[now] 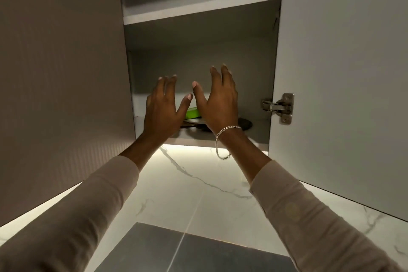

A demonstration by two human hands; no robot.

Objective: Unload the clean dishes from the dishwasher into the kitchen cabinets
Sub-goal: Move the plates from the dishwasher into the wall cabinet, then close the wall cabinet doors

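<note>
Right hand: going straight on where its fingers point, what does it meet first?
Probably the cabinet's back wall, below the upper shelf. The open right hand points above the stacked dishes, holding nothing; depth is unclear.

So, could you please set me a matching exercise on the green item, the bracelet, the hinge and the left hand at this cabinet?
Things:
1. green item
2. bracelet
3. hinge
4. left hand

Place or state:
A. on the open door
B. open, fingers spread, holding nothing
C. on the lower shelf, behind the hands
D. round the right wrist

Pairs: 1-C, 2-D, 3-A, 4-B.
</note>
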